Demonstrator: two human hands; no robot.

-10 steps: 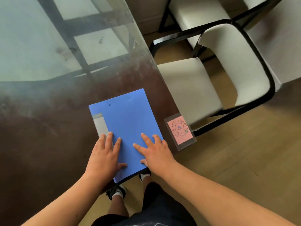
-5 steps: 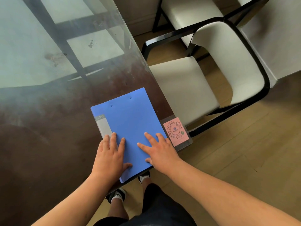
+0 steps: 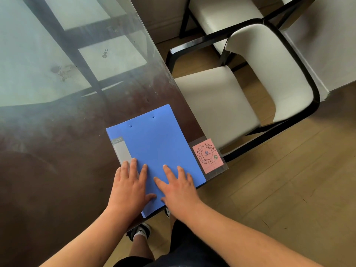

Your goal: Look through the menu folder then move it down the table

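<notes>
Bare forearms, dark shorts — black sneaker with white sock.

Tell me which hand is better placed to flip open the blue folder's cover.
Probably the right hand. The blue folder lies closed, its labelled spine on the left under the left hand, so the cover's free edge is on the right, beside the right hand's fingers.
</notes>
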